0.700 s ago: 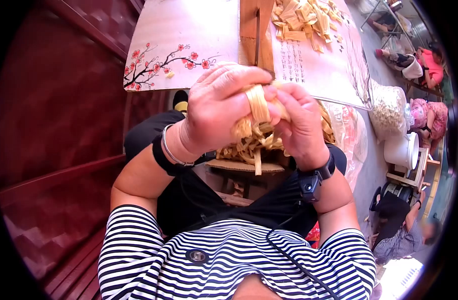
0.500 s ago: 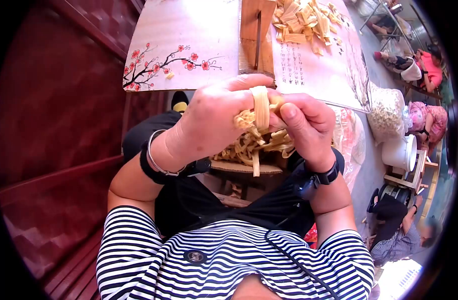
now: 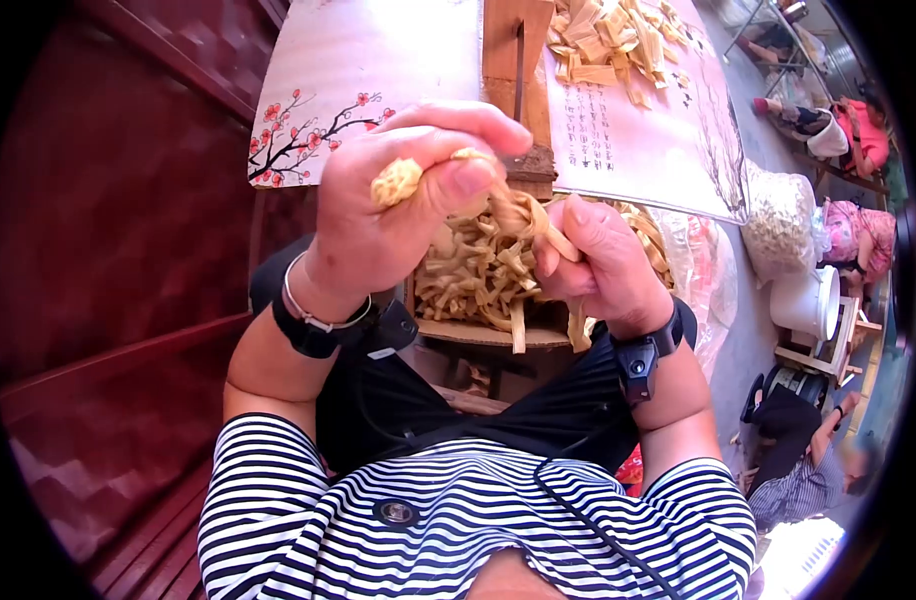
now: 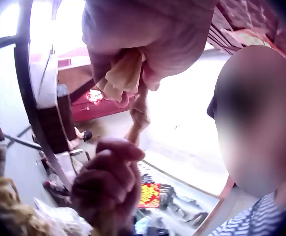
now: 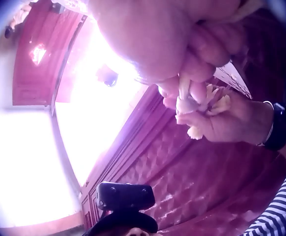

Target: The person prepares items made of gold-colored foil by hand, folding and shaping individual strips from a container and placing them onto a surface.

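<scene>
In the head view my left hand (image 3: 363, 225) grips a small bundle of pale yellow strips (image 3: 396, 182); one blunt end pokes out beside the thumb. My right hand (image 3: 613, 260), lower and to the right, pinches a strip (image 3: 553, 238) that stretches over from the bundle. In the left wrist view this strip (image 4: 140, 115) is twisted tight between the hands, while the bundle's flared ends (image 4: 126, 73) stick out below the left palm. Under both hands, a heap of similar strips (image 3: 478, 265) fills a cardboard box (image 3: 493, 332) at the lap.
A floral-printed table (image 3: 378, 50) lies ahead, carrying a wooden block with an upright blade (image 3: 518, 40) and a pile of flat strips (image 3: 613, 45). On the right are a filled clear bag (image 3: 778, 215), a white bucket (image 3: 806, 303) and several seated people. A dark red wall (image 3: 108, 220) stands left.
My left hand has moved left and turned, bringing the bundle's end up beside the thumb. The right hand has lowered slightly, and the strip that looped over the bundle now stretches between the hands.
</scene>
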A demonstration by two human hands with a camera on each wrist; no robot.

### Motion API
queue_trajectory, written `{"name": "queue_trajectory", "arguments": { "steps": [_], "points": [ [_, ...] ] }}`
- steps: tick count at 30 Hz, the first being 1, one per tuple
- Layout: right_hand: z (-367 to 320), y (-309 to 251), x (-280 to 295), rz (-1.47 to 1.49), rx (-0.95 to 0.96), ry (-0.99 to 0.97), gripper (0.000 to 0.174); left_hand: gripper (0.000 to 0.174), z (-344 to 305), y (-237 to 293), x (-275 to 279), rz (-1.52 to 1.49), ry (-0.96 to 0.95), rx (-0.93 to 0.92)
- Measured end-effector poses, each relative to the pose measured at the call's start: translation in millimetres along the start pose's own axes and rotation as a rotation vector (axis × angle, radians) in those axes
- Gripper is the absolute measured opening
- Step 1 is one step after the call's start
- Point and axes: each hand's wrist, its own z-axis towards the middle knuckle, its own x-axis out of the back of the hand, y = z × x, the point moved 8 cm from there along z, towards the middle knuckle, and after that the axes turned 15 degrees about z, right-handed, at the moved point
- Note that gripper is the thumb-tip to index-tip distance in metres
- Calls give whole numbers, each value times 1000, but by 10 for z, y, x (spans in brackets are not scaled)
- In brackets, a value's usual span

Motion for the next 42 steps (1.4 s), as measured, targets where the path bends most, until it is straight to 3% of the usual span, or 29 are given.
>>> {"name": "queue_trajectory", "arguments": {
  "steps": [3, 6, 7, 9, 12, 15, 18, 21, 23, 25, 27, 28, 29, 30, 31, 32, 34, 36, 38, 40, 41, 42],
  "points": [
    [44, -81, 19, -99, 89, 92, 39, 26, -102, -252, -102, -176, -22, 243],
    [80, -68, -15, -162, 65, 142, 31, 31, -264, -363, -452, -554, -364, 570],
    [81, -30, -36, -223, 35, 185, 29, 23, -320, -354, -519, -572, -337, 673],
    [61, -32, 17, -173, 20, 244, 22, 17, -344, -385, -428, -538, -260, 680],
    [-25, -309, 44, -469, 224, 372, 18, 7, -330, -476, -319, -602, -103, 670],
    [-90, -604, -3, -608, 617, 467, 15, 4, -212, -539, -164, -406, 103, 559],
    [-106, -889, -56, -894, 857, 556, 16, 10, -60, -629, -168, -149, 22, 593],
    [102, -985, 27, -1249, 956, 617, 18, 18, 36, -825, -232, 106, 40, 581],
    [180, -1003, 87, -1240, 925, 638, 20, 20, 78, -753, -245, 433, 89, 460],
    [191, -964, 149, -1228, 889, 647, 20, 25, 14, -807, -208, 521, 106, 522],
    [73, -990, 129, -1390, 1011, 742, 19, 28, -33, -778, -148, 436, 174, 587],
    [7, -1017, 162, -1405, 1059, 749, 18, 27, -4, -727, -116, 402, 162, 507],
    [-53, -971, 125, -1292, 1150, 652, 18, 25, -20, -745, -76, 452, 144, 491],
    [-88, -937, 79, -1187, 1234, 545, 17, 22, -159, -788, -74, 225, 215, 615],
    [-165, -867, -114, -1256, 1302, 438, 15, 20, -149, -632, -79, 267, 183, 503],
    [-234, -764, -327, -1316, 1368, 317, 14, 17, -136, -456, -120, 105, 173, 375],
    [-231, -535, -539, -1399, 1390, 70, 10, 20, -159, -183, -250, 105, 108, 289],
    [-244, -413, -666, -1365, 1437, -111, 9, 26, -394, -318, -481, -388, -73, 598],
    [-261, -343, -736, -1371, 1428, -255, 9, 31, -358, -261, -608, -447, -110, 612],
    [-230, -384, -654, -1441, 1286, -158, 12, 32, -250, -179, -612, -533, -147, 584],
    [-262, -384, -670, -1431, 1297, -187, 12, 29, -262, -212, -535, -391, -16, 650],
    [-301, -373, -702, -1419, 1305, -217, 12, 28, -341, -235, -617, -410, -175, 646]
  ]
}}
